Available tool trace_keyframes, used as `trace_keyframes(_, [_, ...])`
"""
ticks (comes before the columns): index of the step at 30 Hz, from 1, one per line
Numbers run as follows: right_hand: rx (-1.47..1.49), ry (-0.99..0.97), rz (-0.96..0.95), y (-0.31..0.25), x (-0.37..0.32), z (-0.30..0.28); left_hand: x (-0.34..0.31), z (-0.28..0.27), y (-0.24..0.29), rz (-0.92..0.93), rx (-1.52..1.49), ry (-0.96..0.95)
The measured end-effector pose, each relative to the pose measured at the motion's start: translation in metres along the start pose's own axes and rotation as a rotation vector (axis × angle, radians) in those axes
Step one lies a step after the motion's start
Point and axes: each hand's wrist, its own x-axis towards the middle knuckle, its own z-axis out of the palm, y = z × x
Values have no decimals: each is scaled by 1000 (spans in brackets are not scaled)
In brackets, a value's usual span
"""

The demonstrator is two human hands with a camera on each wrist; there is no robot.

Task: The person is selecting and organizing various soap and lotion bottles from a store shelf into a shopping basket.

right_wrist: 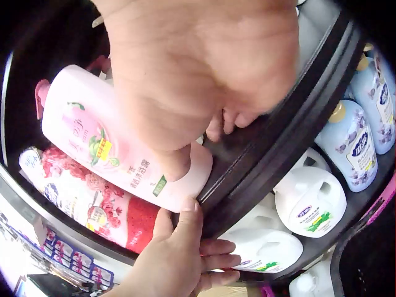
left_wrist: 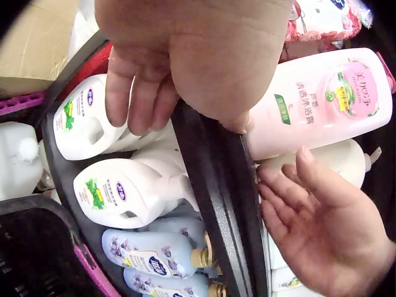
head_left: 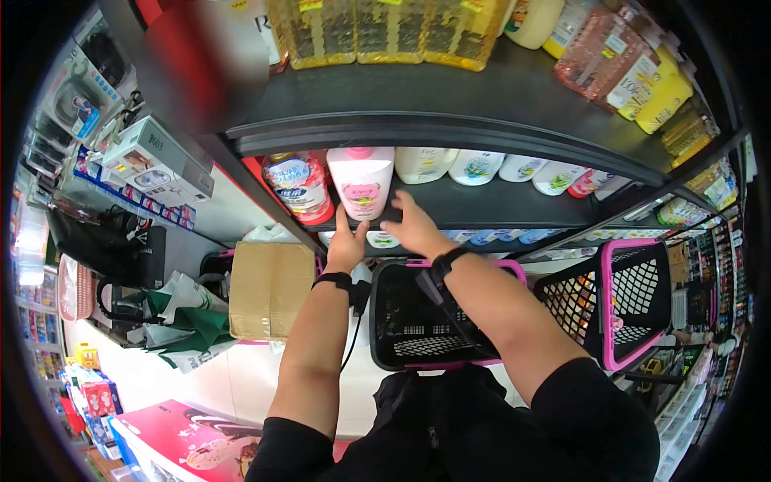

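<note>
A pale pink pump bottle of body wash [head_left: 361,189] stands at the front of the middle shelf, its label facing out. My left hand [head_left: 347,245] is at its base, thumb tip against the lower edge; in the right wrist view the other fingers of this left hand [right_wrist: 170,263] reach past the shelf lip. My right hand [head_left: 419,229] is just right of the bottle, fingers spread and loosely bent. In the left wrist view that right hand [left_wrist: 328,229] shows its palm beside the bottle's base, with nothing in it.
A red-and-white package [head_left: 299,189] stands left of the bottle, white bottles [head_left: 478,166] to the right. White jugs [left_wrist: 120,192] and blue bottles [left_wrist: 148,252] line the shelf below. Black-and-pink baskets [head_left: 518,269] and a cardboard box [head_left: 273,291] sit below. The upper shelf's edge [head_left: 450,132] overhangs.
</note>
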Motion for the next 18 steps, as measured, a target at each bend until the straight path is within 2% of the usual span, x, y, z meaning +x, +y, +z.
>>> trace_keyframes(2, [-122, 7, -116, -2, -35, -11, 4, 9, -14, 133, -4, 92])
trace_keyframes(4, [-118, 74, -244, 11, -85, -16, 6, 9, -14, 94, -55, 52])
trace_keyframes(8, [262, -279, 242, 85, -199, -52, 14, 12, -21, 82, -168, 1])
trace_keyframes(10, [340, -412, 643, 114, -251, -91, 14, 17, -22, 71, -192, 4])
trace_keyframes(11, [300, -380, 634, 127, -273, -113, 12, 18, -19, 64, -198, 8])
trace_keyframes(13, [226, -319, 617, 146, -316, -148, 42, 26, -70, 121, -165, 54])
trace_keyframes(15, [268, -292, 619, 136, -341, -190, 40, 44, -74, 274, -39, 186])
trace_keyframes(16, [307, -243, 602, 137, -352, -207, 7, 35, -40, 375, 32, 282])
trace_keyframes(18, [364, -153, 605, 129, -366, -241, -35, 34, -7, 181, -8, 151])
